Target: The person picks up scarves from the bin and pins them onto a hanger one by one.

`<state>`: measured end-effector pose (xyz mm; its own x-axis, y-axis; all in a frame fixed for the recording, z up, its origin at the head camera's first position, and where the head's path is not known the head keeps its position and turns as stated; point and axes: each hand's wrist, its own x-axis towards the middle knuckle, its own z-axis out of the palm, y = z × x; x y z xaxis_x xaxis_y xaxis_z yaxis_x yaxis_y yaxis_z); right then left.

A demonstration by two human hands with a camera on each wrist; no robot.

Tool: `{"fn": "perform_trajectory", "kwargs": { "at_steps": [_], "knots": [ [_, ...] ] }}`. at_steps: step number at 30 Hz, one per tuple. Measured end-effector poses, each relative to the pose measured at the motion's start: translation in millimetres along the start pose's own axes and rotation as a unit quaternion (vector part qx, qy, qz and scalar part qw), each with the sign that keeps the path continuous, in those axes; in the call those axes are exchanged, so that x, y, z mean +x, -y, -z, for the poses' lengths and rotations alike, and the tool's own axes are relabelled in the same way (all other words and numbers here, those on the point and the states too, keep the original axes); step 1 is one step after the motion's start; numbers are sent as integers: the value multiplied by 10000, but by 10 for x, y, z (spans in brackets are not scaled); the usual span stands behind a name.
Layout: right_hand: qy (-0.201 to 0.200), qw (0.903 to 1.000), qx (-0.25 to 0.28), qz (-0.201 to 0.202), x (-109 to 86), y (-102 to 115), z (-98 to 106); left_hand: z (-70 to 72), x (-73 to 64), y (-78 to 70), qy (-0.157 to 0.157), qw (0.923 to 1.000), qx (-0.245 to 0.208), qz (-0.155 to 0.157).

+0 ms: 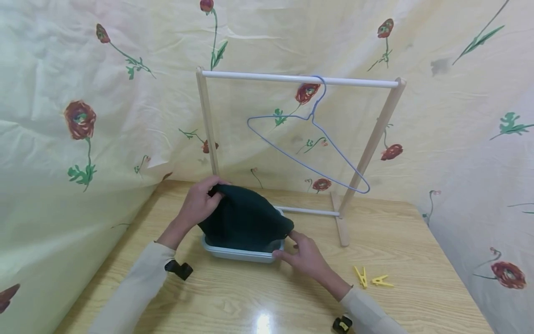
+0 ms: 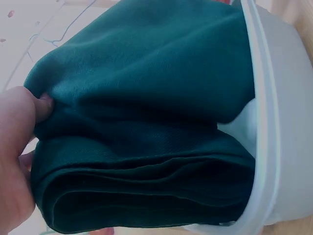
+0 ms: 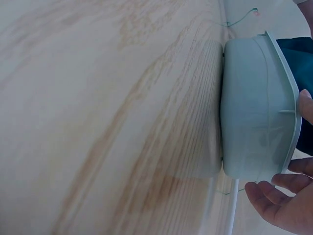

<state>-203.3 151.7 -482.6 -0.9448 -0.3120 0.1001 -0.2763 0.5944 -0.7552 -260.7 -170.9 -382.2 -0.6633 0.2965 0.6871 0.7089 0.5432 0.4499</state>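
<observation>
A folded dark green cloth (image 1: 246, 218) rises out of a pale grey plastic tub (image 1: 238, 254) on the table. My left hand (image 1: 202, 202) pinches the cloth's upper left end, thumb on the near side. In the left wrist view, that left hand (image 2: 14, 156) grips the cloth (image 2: 142, 73), whose stacked layers show near the tub's rim (image 2: 266, 98). My right hand (image 1: 306, 255) is at the tub's right front corner, thumb near the rim and a fingertip by the cloth's edge. In the right wrist view, the right hand's (image 3: 288, 205) thumb and fingers are spread apart beside the tub (image 3: 254, 107).
Behind the tub stands a wooden rack with a white top bar (image 1: 267, 77). A blue wire hanger (image 1: 308, 164) hangs from it. Two yellow clothespins (image 1: 362, 277) lie on the table (image 1: 417, 260), right of the right hand. Flower-patterned sheeting (image 1: 146, 93) surrounds the table.
</observation>
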Motion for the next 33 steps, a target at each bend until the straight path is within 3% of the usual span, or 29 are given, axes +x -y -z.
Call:
{"fn": "perform_trajectory", "kwargs": {
  "at_steps": [16, 24, 33],
  "knots": [
    [37, 9997, -37, 230, 12, -23, 10, 214, 212, -138, -460, 9962, -389, 623],
    [90, 9994, -78, 313, 4, -37, 20, 285, 279, -184, -695, 9854, -962, 1221],
    [85, 9990, -193, 383, -54, 23, 133, 316, 323, -219, -755, 9772, -1237, 1550]
  ]
}}
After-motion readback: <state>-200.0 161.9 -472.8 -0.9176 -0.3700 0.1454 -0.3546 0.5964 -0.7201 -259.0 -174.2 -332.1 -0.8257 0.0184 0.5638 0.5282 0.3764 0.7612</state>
